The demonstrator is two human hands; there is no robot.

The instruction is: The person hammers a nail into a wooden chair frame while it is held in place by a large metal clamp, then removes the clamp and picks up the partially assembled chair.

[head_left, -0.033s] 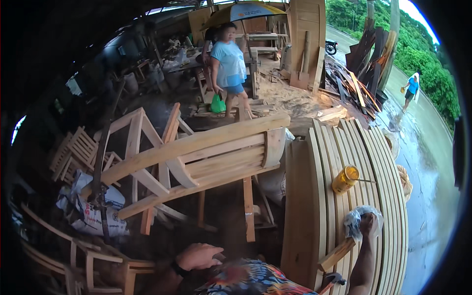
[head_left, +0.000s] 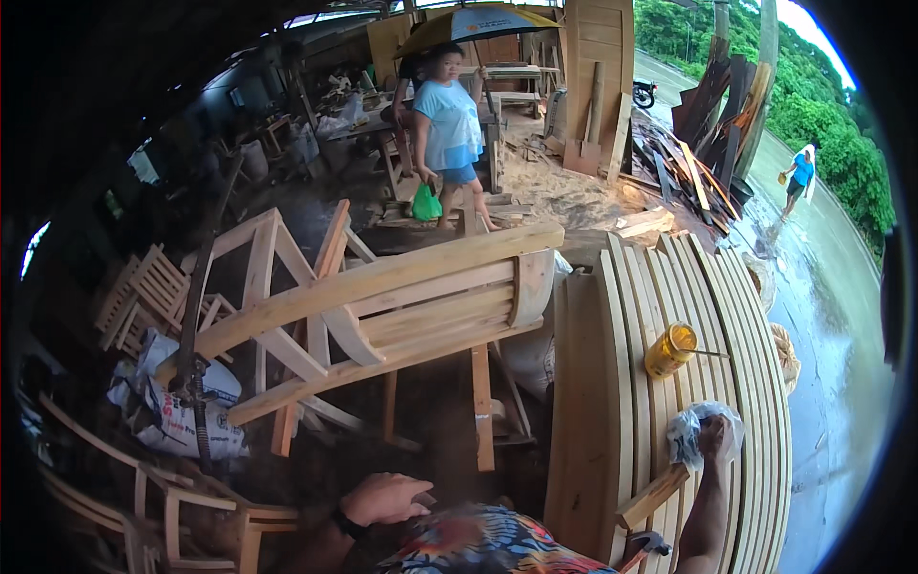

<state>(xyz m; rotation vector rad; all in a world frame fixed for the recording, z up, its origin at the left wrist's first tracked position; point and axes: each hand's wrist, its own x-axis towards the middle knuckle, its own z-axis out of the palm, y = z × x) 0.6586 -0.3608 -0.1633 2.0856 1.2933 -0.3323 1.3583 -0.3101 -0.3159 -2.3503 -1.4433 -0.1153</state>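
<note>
My right hand is closed at a clear plastic bag lying on a stack of pale boards; its fingers are partly hidden by the film. Beside the bag, a short wood block rests on the boards, with a hammer nearer to me. Farther along stands an open yellow jar with a thin stick across it. My left hand, a dark band at its wrist, is held by my patterned shirt; its fingers curl around a small greyish thing I cannot make out.
A slatted wooden frame with curved rails lies ahead on supports. White sacks and wooden frames stand at left. A person with an umbrella and green bag is beyond; another person is on the road.
The person under the umbrella has shifted slightly to the right, and the umbrella has turned a little. My hands have hardly moved.
</note>
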